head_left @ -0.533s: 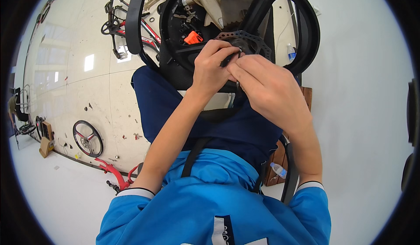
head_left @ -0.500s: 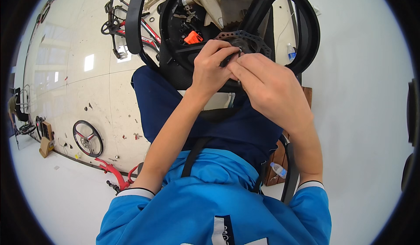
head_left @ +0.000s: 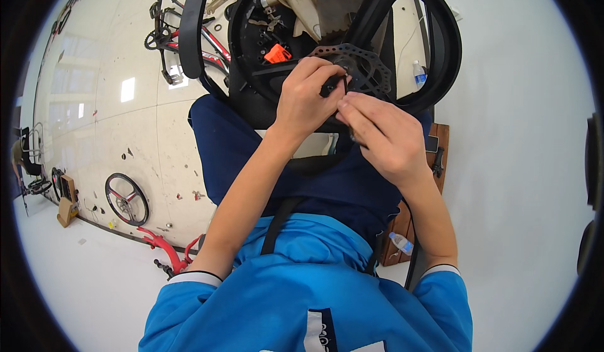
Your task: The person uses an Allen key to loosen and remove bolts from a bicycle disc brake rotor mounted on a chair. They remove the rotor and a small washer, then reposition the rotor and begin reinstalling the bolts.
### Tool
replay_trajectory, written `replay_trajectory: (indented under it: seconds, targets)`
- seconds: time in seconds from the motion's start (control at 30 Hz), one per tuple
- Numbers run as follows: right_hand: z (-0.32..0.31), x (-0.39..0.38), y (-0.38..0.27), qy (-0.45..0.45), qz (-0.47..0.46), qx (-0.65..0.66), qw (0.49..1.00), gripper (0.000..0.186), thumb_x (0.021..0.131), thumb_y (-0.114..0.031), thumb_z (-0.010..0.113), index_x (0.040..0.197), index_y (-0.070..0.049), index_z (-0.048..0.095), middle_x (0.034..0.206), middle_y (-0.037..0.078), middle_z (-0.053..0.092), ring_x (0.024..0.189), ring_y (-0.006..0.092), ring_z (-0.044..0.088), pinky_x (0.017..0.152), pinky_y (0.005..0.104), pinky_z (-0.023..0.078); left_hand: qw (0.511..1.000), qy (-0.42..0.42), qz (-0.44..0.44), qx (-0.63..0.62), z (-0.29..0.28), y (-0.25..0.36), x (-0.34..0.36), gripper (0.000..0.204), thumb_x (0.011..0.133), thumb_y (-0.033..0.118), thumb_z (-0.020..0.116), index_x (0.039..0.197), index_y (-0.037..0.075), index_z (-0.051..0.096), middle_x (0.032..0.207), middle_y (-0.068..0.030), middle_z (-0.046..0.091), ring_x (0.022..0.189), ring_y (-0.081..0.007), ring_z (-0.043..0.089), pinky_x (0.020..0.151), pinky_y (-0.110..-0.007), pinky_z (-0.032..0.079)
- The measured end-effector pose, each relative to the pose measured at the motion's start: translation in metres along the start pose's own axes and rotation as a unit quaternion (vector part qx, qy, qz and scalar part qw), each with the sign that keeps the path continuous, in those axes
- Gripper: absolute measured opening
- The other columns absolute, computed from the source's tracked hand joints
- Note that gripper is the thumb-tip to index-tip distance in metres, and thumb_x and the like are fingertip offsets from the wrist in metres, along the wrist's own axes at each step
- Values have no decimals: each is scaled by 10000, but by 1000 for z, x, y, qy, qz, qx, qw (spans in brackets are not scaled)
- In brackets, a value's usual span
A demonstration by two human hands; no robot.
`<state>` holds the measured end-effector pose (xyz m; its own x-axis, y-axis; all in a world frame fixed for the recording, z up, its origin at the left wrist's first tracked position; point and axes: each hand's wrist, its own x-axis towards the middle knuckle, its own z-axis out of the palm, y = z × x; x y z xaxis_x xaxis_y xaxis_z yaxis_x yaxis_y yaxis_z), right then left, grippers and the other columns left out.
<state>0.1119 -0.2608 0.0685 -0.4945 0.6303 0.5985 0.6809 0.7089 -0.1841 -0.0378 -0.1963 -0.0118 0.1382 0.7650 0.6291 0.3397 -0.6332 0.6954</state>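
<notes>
A black spoked wheel [head_left: 448,56] lies in front of me, with a perforated disc brake rotor [head_left: 379,74] at its hub. My left hand [head_left: 306,97] is closed beside the rotor, thumb and fingers pinched near the hub; a dark part shows under its fingers, too hidden to name. My right hand [head_left: 387,135], also closed, grips a thin dark rod-like tool [head_left: 346,86]. The rod's upper end reaches the left fingertips by the rotor's near edge. Its exact tip is hidden, and a dark end shows below the right hand.
Small metal parts and an orange piece [head_left: 277,54] lie on the black seat under the wheel. A black armrest [head_left: 192,31] stands at left. Floor items include a bicycle frame [head_left: 211,45], another wheel [head_left: 126,199] and a red frame part [head_left: 160,245]. A bottle [head_left: 401,244] lies at right.
My right hand has drawn back toward me, uncovering more of the rotor and the rod. My left hand stays nearly in place.
</notes>
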Motion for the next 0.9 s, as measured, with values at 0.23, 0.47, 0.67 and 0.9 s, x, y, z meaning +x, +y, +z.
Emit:
replay_trajectory:
  seconds: [0.23,0.47,0.67,0.9]
  targets:
    - [-3,4,1,-22,-1,24,999,266,769,-33,686,1026,31,709,1026,146,715,975,279,711,836,349,597,1000,-1,20,-9,-2,-6,-1,238,692,-19,814,910,25,730,855,-72,683,746,-216,668,658,-303,547]
    - [-5,3,4,-42,-21,29,999,249,769,-52,693,1007,17,722,1041,145,721,979,275,711,838,351,598,998,8,53,-15,0,-11,-4,259,689,-39,798,935,22,744,863,-72,690,756,-208,667,670,-301,547]
    - [5,-2,11,16,-29,45,998,217,765,-66,705,964,21,717,982,134,722,937,265,718,803,347,599,998,-14,56,-12,-1,-10,-4,270,696,-38,791,956,23,750,861,-70,686,764,-203,659,670,-296,540]
    - [14,-1,12,86,-36,26,995,199,721,-44,762,899,26,705,906,123,714,861,257,722,744,335,601,998,8,61,-19,2,-10,-5,271,695,-34,794,957,10,744,895,-83,688,785,-207,671,686,-290,549]
